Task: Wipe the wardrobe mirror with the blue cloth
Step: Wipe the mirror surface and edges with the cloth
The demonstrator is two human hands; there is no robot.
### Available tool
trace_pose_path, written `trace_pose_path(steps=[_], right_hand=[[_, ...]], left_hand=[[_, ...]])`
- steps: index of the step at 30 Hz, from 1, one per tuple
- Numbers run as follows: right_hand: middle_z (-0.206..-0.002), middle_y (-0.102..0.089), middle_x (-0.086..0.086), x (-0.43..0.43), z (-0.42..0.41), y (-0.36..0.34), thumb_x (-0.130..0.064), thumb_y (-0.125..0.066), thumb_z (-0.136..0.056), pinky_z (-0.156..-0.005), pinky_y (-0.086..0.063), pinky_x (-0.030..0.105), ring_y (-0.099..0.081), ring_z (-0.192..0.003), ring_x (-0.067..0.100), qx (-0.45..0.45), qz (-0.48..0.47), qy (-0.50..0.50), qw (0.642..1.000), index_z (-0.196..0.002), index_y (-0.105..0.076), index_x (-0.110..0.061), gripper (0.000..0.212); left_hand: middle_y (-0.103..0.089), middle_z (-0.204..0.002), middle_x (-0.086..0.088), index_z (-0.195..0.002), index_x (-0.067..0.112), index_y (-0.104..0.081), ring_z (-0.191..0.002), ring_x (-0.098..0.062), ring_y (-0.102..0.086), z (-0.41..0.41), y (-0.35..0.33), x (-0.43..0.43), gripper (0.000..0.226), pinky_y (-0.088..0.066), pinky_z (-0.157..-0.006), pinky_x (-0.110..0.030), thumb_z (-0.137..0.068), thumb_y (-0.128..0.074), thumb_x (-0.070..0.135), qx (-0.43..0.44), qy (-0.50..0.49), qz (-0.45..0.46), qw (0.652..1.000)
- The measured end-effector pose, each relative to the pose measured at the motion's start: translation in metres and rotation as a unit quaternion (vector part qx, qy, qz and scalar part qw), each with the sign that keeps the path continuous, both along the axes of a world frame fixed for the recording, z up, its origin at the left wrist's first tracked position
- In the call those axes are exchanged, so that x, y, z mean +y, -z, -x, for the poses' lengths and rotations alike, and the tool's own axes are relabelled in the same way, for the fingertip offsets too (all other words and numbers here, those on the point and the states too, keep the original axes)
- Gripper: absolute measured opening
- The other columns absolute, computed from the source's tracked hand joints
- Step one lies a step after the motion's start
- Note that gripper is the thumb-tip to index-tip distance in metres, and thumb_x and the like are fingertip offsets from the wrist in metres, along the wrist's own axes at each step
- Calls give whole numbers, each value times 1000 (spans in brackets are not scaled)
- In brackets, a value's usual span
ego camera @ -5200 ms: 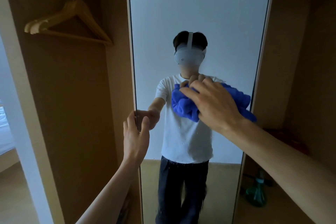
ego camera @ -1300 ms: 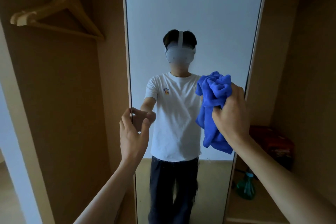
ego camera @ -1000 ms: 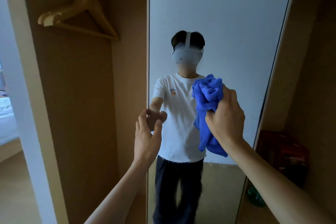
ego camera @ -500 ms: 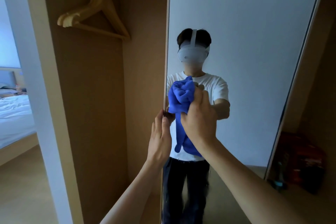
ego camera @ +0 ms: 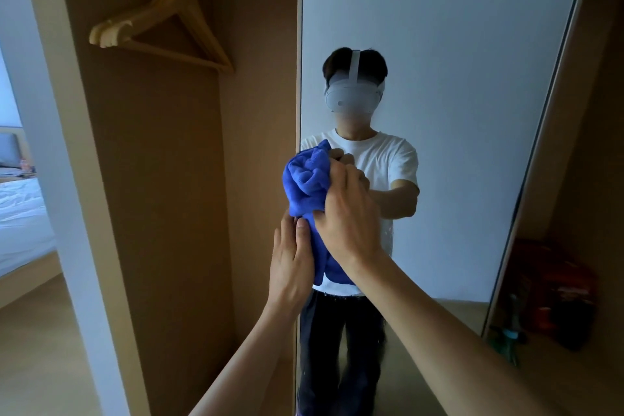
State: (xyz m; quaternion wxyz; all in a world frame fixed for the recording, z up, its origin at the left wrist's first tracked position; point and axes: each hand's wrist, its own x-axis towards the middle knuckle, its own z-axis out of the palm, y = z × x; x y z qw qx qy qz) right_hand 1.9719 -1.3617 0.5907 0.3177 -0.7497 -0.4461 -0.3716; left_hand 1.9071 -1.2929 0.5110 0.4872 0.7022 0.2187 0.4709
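The tall wardrobe mirror [ego camera: 456, 78] stands on an opened door and fills the right half of the view. It reflects a person in a white shirt. My right hand [ego camera: 347, 216] grips the bunched blue cloth [ego camera: 305, 184] and holds it against the glass at the mirror's left edge, about chest height. A tail of the cloth hangs down under my wrist. My left hand [ego camera: 292, 263] holds the mirror's left edge just below the cloth, fingers curled round the frame.
Left of the mirror is the open wardrobe bay with wooden hangers [ego camera: 162, 24] on a rail. A bed [ego camera: 20, 213] shows at far left past the wardrobe side panel. At lower right, behind the door, are a green spray bottle [ego camera: 506, 338] and a red object [ego camera: 557, 287].
My right hand has carried the cloth leftward across the glass, from the right part of the mirror to its left edge. The view has swung left. My left hand keeps its hold.
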Motion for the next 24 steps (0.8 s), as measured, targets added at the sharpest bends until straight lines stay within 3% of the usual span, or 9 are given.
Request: trace_pose_path(steps=[4, 9, 14, 16, 19, 24], right_hand=[[-119, -59, 10, -14, -10, -2, -29, -47, -90, -80, -51, 31, -62, -102, 25, 2, -16, -9, 1000, -138, -51, -7, 53], [-116, -60, 14, -38, -33, -2, -14, -59, -90, -79, -52, 34, -62, -100, 28, 10, -35, -7, 999, -137, -52, -3, 48], [-94, -62, 12, -70, -56, 0, 2, -70, -76, -60, -34, 26, -62, -74, 29, 0, -95, 21, 995, -118, -63, 0, 43], [-100, -61, 10, -85, -68, -2, -1, -68, -81, -57, -40, 28, -63, -75, 29, 26, -98, 17, 995, -122, -60, -4, 42], [-104, -57, 4, -108, -88, -4, -12, -61, -89, -64, -52, 43, -61, -83, 27, 61, -95, 33, 993, -125, -54, -13, 38], [-100, -58, -1, -138, -121, -2, -28, -57, -96, -64, -52, 41, -60, -78, 16, 70, -117, 26, 990, -120, -54, -20, 25]], left_hand=[[-48, -144, 17, -149, 43, -36, -125, -3, -53, -3, 2, -2, 42, -40, -104, -34, -107, -32, 47, 0, -5, -3, 1000], [-36, -135, 29, -155, 47, -25, -119, 9, -38, -7, 6, -1, 48, -30, -94, -18, -108, -33, 44, 11, -27, -21, 999], [-36, -143, 22, -156, 45, -24, -124, 4, -36, -10, 10, -1, 48, -31, -100, -28, -109, -34, 41, 6, -37, -32, 999], [-37, -150, 16, -156, 45, -23, -126, 3, -35, -10, 12, -1, 48, -31, -101, -30, -109, -34, 40, 2, -40, -37, 999], [-37, -156, 10, -155, 48, -22, -127, 2, -35, -11, 13, -1, 48, -32, -101, -31, -109, -33, 41, 7, -47, -44, 998], [-37, -156, 8, -155, 49, -22, -127, 0, -36, -13, 16, -2, 49, -32, -100, -32, -107, -33, 44, 8, -59, -51, 997]])
